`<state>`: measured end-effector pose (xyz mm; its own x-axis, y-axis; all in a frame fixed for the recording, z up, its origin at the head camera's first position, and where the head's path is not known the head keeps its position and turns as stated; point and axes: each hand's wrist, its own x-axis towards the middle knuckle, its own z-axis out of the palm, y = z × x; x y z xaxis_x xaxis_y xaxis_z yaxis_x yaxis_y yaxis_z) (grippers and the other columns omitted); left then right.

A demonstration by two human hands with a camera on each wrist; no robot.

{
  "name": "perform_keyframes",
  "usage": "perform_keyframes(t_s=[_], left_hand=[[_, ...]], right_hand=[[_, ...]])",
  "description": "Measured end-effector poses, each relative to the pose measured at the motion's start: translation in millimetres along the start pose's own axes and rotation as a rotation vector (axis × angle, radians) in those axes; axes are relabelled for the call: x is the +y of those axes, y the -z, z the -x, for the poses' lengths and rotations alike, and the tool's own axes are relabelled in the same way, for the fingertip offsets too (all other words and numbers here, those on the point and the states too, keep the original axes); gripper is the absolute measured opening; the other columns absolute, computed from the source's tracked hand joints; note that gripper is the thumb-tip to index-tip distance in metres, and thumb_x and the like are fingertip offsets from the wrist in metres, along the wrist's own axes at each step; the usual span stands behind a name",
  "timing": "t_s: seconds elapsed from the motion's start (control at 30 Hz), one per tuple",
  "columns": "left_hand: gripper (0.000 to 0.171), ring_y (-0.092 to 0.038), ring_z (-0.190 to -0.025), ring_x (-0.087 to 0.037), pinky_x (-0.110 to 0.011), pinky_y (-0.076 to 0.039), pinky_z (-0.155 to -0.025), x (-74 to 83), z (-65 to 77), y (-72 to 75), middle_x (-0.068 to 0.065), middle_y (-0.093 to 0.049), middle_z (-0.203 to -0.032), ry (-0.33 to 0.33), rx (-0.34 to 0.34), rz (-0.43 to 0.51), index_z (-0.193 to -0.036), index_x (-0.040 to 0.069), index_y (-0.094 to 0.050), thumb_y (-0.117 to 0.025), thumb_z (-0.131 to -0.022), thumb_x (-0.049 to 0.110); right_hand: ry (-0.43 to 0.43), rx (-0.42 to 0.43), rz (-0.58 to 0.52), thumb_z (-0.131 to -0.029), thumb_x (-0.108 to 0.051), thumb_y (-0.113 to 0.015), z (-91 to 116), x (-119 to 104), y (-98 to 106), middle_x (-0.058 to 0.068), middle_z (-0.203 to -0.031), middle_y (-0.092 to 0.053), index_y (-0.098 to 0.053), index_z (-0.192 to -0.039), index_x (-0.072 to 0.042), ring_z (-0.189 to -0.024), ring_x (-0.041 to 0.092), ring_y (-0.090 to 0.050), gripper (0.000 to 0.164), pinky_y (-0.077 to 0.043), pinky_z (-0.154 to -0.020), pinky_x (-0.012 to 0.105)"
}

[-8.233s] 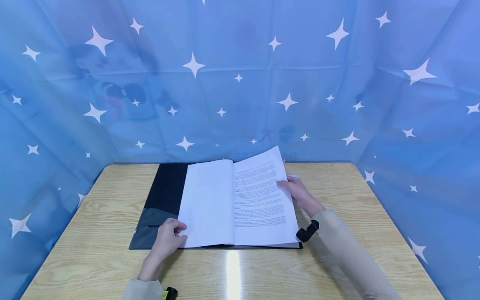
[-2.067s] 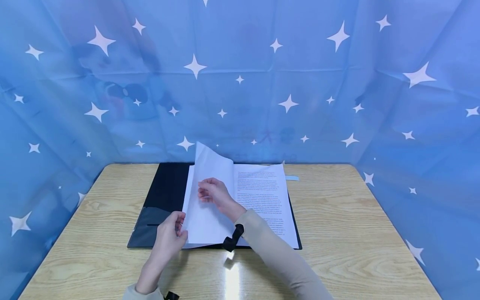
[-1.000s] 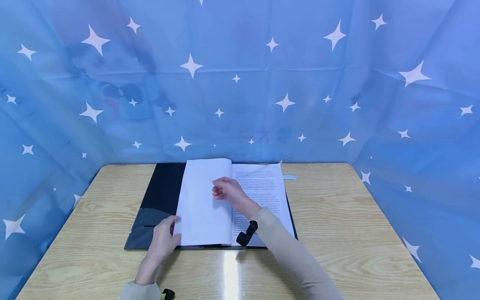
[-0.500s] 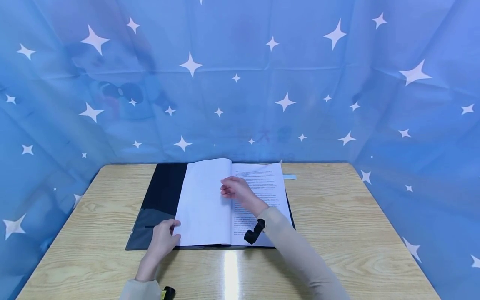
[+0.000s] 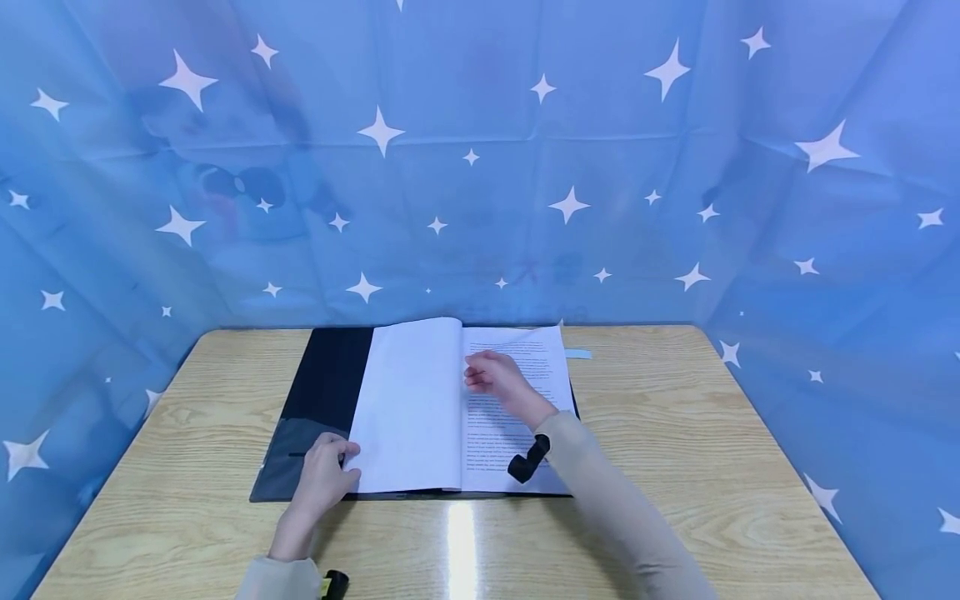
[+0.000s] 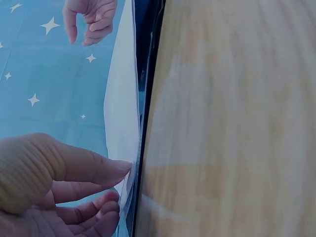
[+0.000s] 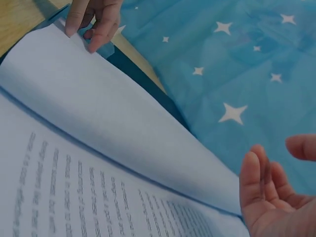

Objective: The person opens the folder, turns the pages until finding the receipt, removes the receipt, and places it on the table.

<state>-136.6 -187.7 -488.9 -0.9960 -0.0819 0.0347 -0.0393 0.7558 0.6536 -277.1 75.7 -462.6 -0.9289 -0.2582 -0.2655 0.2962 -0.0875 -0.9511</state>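
A black folder (image 5: 333, 367) lies spread on the table with bound paper sheets in it. Its left page (image 5: 408, 408) is blank; the right page (image 5: 495, 425) carries printed text. My left hand (image 5: 322, 475) rests at the lower left edge of the blank page, thumb and fingertips touching the paper, as the right wrist view also shows with the left hand (image 7: 96, 19) at the page's corner. Above the printed page hovers my right hand (image 5: 501, 383), its fingers loosely bent and nothing in them. The left wrist view has the page edge (image 6: 121, 108) beside the thumb.
The folder lies on a wooden table (image 5: 675, 442). A pale blue tab (image 5: 578, 353) sticks out past the right page. Behind the table hangs a blue curtain (image 5: 480, 108) with white stars. Each wrist wears a black camera, such as the right wrist camera (image 5: 527, 460).
Earlier my right hand held the right page's edge; that page then went over to the left. Since then the right hand has drifted right, over the printed page. The left hand stays nearly still.
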Motion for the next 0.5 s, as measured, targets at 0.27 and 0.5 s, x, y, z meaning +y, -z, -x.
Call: perform_keyframes(t_s=[0.27, 0.5], left_hand=[[0.023, -0.053, -0.079, -0.023, -0.037, -0.048, -0.071, -4.6, -2.2, -2.1, -0.013, -0.058, -0.091, -0.046, -0.009, 0.006, -0.092, -0.007, -0.068, -0.068, -0.069, -0.008], [0.024, -0.053, -0.08, -0.022, -0.037, -0.049, -0.073, -7.1, -0.8, -1.8, -0.012, -0.058, -0.093, -0.069, -0.019, 0.025, -0.094, -0.006, -0.067, -0.068, -0.07, -0.009]], right_hand=[[-0.026, 0.03, 0.037, -0.092, -0.013, -0.054, 1.4, 0.6, 17.1, 0.007, -0.082, -0.057, -0.05, -0.113, 0.008, -0.069, 0.013, -0.059, 0.03, -0.051, -0.067, 0.024], [-0.018, 0.06, 0.052, -0.093, -0.013, -0.054, -4.0, -2.0, 38.8, 0.005, -0.081, -0.057, -0.046, -0.119, 0.013, -0.069, 0.012, -0.058, 0.038, -0.051, -0.067, 0.023]])
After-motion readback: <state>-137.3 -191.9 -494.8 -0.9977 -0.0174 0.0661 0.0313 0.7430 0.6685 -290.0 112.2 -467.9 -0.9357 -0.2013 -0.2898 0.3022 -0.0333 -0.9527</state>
